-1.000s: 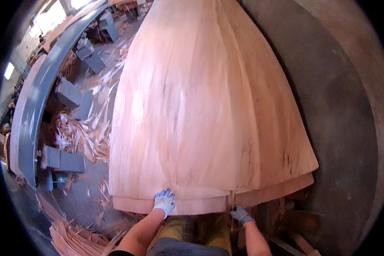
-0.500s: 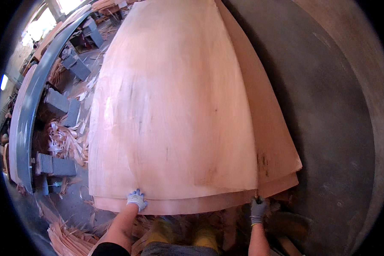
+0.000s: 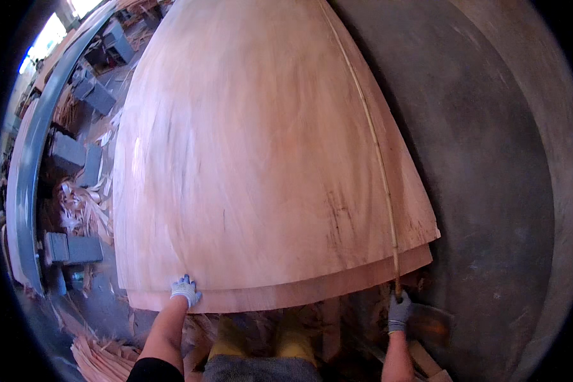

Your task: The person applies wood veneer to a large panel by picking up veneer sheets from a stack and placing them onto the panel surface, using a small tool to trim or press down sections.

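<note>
A large, thin sheet of pinkish wood veneer (image 3: 248,191) spreads out in front of me, with dark streaks near its right side. The edge of another veneer sheet (image 3: 286,297) sticks out beneath it on my side. My left hand (image 3: 185,291), in a pale glove, rests with fingers spread on the near left edge of the veneer. In a grey glove, my right hand (image 3: 399,312) closes around the near end of a long, thin bamboo-like stick (image 3: 381,162). The stick stretches away from me over the right part of the veneer.
At left runs a long blue-grey beam (image 3: 35,172) beside several grey blocks (image 3: 69,151). Veneer scraps (image 3: 83,207) litter the floor there, and a pile of strips (image 3: 102,360) lies at lower left. A dark grey floor (image 3: 490,191) extends along the right.
The stick, mostly hidden before, now shows along its length over the veneer. The top veneer now covers more of the right side. My right hand has shifted slightly right; my left stays on the edge.
</note>
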{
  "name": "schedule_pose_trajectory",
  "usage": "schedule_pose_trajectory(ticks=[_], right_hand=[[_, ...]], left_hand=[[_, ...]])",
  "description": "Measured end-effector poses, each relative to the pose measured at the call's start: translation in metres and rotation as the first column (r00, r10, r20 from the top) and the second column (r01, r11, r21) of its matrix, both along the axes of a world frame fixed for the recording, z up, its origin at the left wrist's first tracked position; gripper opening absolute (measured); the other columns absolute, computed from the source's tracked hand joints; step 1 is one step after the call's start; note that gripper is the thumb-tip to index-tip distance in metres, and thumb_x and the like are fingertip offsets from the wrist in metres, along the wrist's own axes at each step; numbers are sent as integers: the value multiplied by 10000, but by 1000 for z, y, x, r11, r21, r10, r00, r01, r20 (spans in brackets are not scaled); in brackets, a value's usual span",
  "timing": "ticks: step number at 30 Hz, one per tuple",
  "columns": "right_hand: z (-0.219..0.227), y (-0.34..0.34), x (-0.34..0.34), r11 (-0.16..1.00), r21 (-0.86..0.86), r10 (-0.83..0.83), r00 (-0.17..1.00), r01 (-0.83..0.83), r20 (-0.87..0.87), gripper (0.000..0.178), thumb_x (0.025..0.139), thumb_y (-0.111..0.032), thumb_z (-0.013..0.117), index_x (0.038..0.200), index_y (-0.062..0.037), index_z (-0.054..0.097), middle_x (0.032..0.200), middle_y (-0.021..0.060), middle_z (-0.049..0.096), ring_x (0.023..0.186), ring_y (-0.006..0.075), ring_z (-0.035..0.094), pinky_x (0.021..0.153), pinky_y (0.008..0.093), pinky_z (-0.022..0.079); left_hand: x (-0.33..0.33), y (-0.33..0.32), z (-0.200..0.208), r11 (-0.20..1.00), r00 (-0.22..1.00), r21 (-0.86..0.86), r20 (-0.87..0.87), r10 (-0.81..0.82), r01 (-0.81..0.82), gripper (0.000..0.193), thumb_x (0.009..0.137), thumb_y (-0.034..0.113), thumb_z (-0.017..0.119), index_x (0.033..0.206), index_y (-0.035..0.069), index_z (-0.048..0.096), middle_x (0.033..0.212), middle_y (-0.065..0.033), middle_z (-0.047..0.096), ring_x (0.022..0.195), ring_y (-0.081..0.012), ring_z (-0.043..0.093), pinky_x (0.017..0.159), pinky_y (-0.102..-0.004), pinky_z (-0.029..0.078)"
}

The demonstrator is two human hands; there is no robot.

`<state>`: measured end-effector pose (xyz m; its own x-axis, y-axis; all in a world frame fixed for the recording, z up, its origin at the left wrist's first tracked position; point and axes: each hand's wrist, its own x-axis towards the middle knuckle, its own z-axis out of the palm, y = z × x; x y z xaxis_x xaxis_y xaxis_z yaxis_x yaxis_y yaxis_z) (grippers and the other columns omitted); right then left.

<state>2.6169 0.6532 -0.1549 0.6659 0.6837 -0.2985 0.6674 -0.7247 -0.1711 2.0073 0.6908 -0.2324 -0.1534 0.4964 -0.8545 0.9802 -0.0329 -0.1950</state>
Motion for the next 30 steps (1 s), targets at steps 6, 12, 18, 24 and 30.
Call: schedule_pose_trajectory(ticks=[6, 12, 18, 24, 30], right_hand=[[-63, -1, -129, 954, 299, 75, 935, 34, -346, 197, 798, -155, 635, 877, 22, 602, 793, 92, 642, 668, 186, 577, 627, 329, 457], [-125, 57, -261, 990, 100, 17, 636, 95, -772, 135, 795, -123, 632, 817, -27, 539, 667, 10, 540, 572, 99, 488, 507, 258, 404], [-168, 68, -276, 995, 55, 100, 725, -85, -682, 163, 793, -135, 612, 858, -1, 545, 701, 46, 561, 612, 144, 503, 563, 293, 434], [-195, 57, -268, 983, 165, 166, 773, -80, -613, 200, 800, -116, 601, 933, 21, 543, 810, 87, 592, 715, 175, 535, 664, 297, 454], [-191, 63, -264, 988, 72, 153, 800, -136, -580, 218, 799, -119, 613, 954, 19, 546, 851, 94, 604, 738, 178, 543, 685, 303, 459]], left_hand=[[-12, -2, -12, 989, 990, 142, 138, 20, -40, 522, 820, 420, 456, 1230, 98, 495, 1386, -164, 328, 1246, -312, 362, 996, -443, 308], [-26, -14, -26, 977, 970, 120, 193, 149, -174, 462, 828, 405, 437, 1135, 84, 565, 1352, -177, 376, 1223, -312, 394, 971, -453, 328], [-36, 45, -17, 533, 833, 648, 345, 432, -544, 391, 828, 388, 466, 1133, 178, 592, 1350, -127, 399, 1243, -307, 356, 1011, -492, 236], [-23, 59, -39, 643, 898, 628, 341, 280, -439, 496, 779, 318, 559, 1228, 117, 494, 1328, -115, 424, 1273, -258, 310, 1028, -525, 166], [-43, 77, -24, 485, 833, 695, 323, 449, -531, 608, 671, 396, 672, 1188, 119, 513, 1216, -80, 465, 1219, -258, 337, 1041, -540, 126]])
